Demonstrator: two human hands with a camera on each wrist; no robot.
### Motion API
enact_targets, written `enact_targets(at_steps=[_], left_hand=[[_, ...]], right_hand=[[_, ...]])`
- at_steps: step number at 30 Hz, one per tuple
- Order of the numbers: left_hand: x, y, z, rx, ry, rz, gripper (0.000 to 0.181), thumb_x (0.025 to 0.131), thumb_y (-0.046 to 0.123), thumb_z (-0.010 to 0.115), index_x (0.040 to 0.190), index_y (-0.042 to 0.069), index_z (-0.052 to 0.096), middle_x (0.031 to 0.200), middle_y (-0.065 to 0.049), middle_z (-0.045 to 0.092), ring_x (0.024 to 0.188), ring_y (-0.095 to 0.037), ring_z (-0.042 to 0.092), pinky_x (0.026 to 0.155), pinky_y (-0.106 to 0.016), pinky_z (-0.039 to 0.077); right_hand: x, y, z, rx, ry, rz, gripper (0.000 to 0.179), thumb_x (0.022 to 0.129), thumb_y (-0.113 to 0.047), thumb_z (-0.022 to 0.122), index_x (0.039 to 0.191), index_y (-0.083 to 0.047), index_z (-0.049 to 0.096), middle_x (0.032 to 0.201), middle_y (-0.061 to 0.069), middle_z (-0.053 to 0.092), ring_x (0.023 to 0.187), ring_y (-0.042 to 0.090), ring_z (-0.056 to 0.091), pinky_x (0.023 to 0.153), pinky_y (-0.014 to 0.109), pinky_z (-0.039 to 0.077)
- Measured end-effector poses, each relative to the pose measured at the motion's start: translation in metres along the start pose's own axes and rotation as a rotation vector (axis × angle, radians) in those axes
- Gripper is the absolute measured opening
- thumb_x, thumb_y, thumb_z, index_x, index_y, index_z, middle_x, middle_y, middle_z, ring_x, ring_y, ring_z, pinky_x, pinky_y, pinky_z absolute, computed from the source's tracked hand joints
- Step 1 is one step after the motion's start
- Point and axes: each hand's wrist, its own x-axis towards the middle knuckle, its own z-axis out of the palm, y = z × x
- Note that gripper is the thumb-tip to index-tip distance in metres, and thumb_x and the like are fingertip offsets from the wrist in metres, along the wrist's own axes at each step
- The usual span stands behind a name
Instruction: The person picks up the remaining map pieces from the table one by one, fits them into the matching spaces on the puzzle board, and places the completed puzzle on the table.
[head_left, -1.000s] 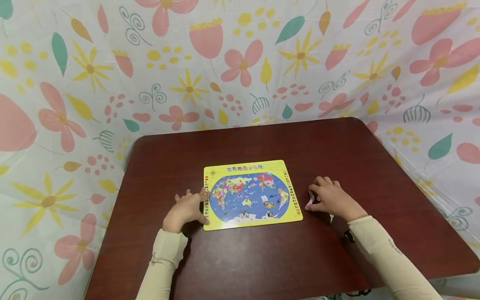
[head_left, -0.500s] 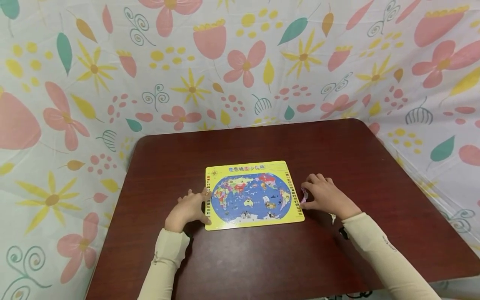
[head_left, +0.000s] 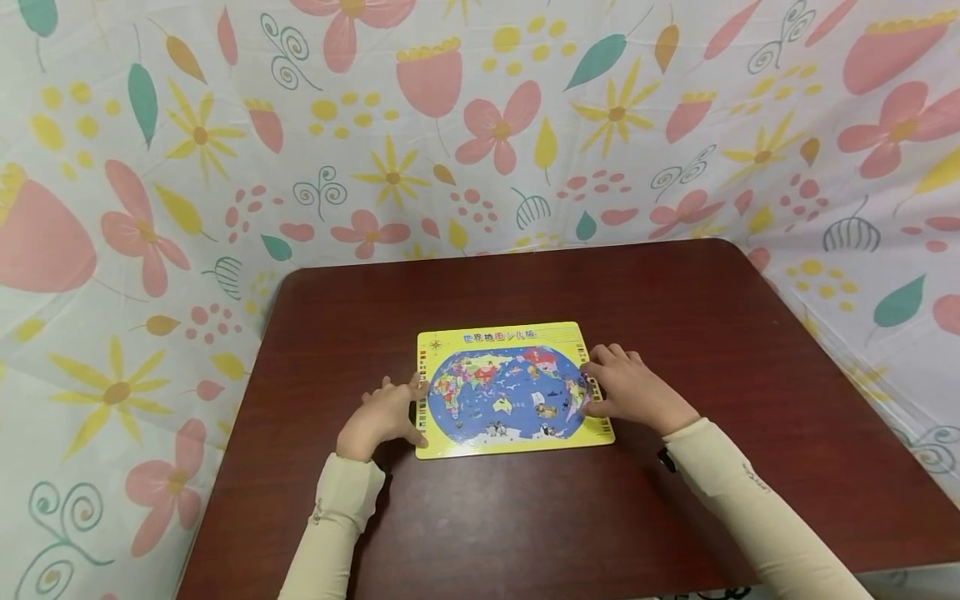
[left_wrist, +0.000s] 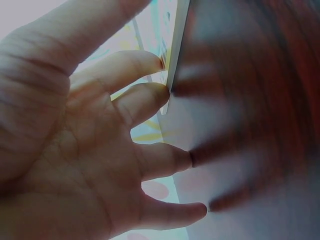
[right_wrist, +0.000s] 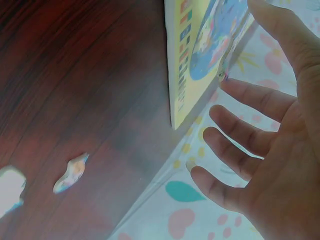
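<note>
Two loose pieces point(right_wrist: 70, 174) lie on the table point(head_left: 480, 525), right of the map board point(head_left: 506, 392). We see the left hand point(head_left: 381, 419) at the board's left edge, fingers spread; over its right side, the right hand point(head_left: 628, 385) pinches a small piece point(right_wrist: 227, 64) between thumb and forefinger.

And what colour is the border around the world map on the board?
The border is bright yellow, showing best in the head view.

A thin piece point(right_wrist: 229, 59) was pinched by the right hand point(right_wrist: 265, 145), near the yellow-bordered board point(right_wrist: 200, 62); a curved piece point(right_wrist: 71, 173) and a paler, partly cropped piece point(right_wrist: 10, 191) were shown lying apart on the counter point(right_wrist: 95, 85).
</note>
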Motion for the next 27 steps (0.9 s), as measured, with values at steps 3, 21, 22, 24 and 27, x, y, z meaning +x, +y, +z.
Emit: enact_targets(at_steps=[3,21,22,24,27], left_hand=[[0.000,0.000,0.001,-0.001,-0.001,0.003,0.092,0.058,0.029,0.088,0.138,0.019,0.045,0.149,-0.005,0.027,0.131,-0.053,0.010,0.093,-0.074,0.012],[-0.002,0.002,-0.001,0.010,0.001,0.011,0.090,0.059,0.029,0.087,0.137,0.018,0.045,0.149,-0.005,0.027,0.131,-0.053,0.011,0.093,-0.075,0.011],[-0.002,0.001,-0.001,0.010,0.001,0.011,0.090,0.059,0.029,0.087,0.137,0.018,0.045,0.149,-0.005,0.027,0.131,-0.053,0.011,0.093,-0.075,0.011],[-0.002,0.001,-0.002,0.008,0.000,0.011,0.090,0.059,0.029,0.087,0.138,0.018,0.045,0.149,-0.005,0.027,0.131,-0.053,0.010,0.093,-0.075,0.010],[-0.002,0.000,-0.003,0.006,0.003,0.009,0.090,0.059,0.029,0.087,0.138,0.019,0.045,0.149,-0.004,0.027,0.131,-0.053,0.010,0.093,-0.075,0.009]], right_hand=[[0.003,-0.004,0.003,-0.010,-0.021,-0.003,0.061,0.066,-0.048,0.079,0.109,-0.007,0.067,0.101,0.006,0.052,0.092,0.023,0.042,0.074,0.043,0.036],[0.011,-0.015,0.013,-0.005,-0.096,-0.019,0.066,0.063,-0.051,0.079,0.113,-0.010,0.066,0.104,0.007,0.054,0.091,0.023,0.043,0.074,0.043,0.038],[0.011,-0.015,0.014,-0.003,-0.101,-0.020,0.067,0.063,-0.051,0.079,0.114,-0.010,0.065,0.104,0.007,0.054,0.091,0.023,0.043,0.074,0.043,0.038],[0.011,-0.015,0.014,0.005,-0.106,-0.022,0.068,0.064,-0.051,0.079,0.115,-0.009,0.065,0.104,0.007,0.054,0.091,0.023,0.043,0.074,0.043,0.038],[0.011,-0.016,0.013,0.004,-0.106,-0.030,0.068,0.065,-0.051,0.079,0.116,-0.009,0.065,0.102,0.006,0.055,0.090,0.022,0.043,0.073,0.042,0.038]])
